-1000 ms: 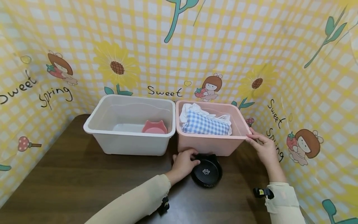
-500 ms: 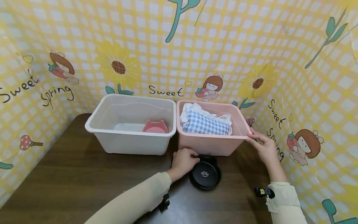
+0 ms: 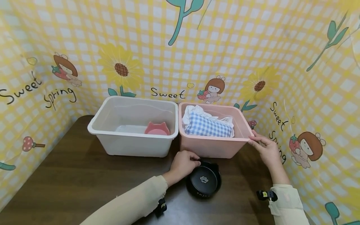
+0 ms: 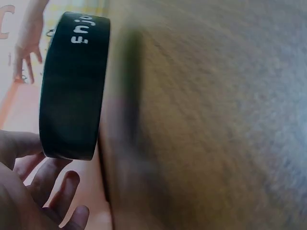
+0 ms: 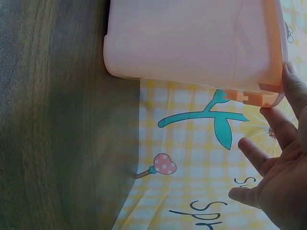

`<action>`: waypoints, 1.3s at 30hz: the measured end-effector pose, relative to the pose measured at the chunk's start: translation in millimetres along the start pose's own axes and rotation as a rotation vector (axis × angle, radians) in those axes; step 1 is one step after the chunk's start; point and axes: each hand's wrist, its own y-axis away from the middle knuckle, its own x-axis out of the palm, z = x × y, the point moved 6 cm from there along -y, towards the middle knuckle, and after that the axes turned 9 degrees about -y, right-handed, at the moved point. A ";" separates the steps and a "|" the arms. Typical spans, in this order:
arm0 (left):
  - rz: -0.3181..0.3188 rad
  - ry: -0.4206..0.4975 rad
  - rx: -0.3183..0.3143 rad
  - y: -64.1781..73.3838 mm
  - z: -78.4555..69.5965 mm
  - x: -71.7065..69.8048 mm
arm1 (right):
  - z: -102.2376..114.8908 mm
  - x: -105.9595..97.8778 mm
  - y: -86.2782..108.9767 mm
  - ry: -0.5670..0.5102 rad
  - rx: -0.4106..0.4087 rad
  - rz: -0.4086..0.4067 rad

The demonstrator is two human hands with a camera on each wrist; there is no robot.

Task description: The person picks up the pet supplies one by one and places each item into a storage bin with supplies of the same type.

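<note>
My left hand (image 3: pixel 181 165) pinches the rim of a black pet bowl (image 3: pixel 204 184) between thumb and fingers. The bowl has cat ears and a white paw print inside. White lettering shows on its side wall in the left wrist view, with a blurred dark reflection on the tabletop beside it. My right hand (image 3: pixel 266 153) grips the right front corner of a pink plastic bin (image 3: pixel 212 148), thumb on the rim and forefinger at its edge. Inside that bin lies a blue-and-white checked cushion (image 3: pixel 209 125) with white ruffles. The right hand's other fingers are spread in the right wrist view.
To the left, side by side with the pink bin, stands a white bin (image 3: pixel 135 145) with a pink cat-eared bowl (image 3: pixel 157 129) in it. Both rest on a dark wooden table (image 3: pixel 70 181). A yellow checked curtain (image 3: pixel 168 65) encloses the back and sides.
The left hand has drawn the black bowl slightly toward the person and a little left, away from the pink bin. The right hand stays on the bin's corner.
</note>
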 end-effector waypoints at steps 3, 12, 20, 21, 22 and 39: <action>0.007 0.026 0.011 2.1 -4.7 -8.1 | 0.4 -0.1 -0.1 -0.004 -0.004 -0.001; 0.032 0.060 0.017 7.2 -13.0 -31.7 | 0.8 2.6 -0.7 0.011 -0.019 0.005; 0.050 0.095 0.053 10.7 -30.6 -59.9 | 2.4 3.0 -0.3 0.001 -0.007 0.007; 0.053 0.097 0.057 11.0 -32.6 -62.9 | 2.5 2.8 -0.2 0.000 -0.005 0.008; 0.058 0.095 0.058 11.3 -34.2 -65.8 | 2.5 2.7 -0.1 -0.002 -0.003 0.010; 0.037 0.123 0.106 11.9 -60.3 -115.1 | 0.6 0.3 0.7 -0.024 0.019 0.028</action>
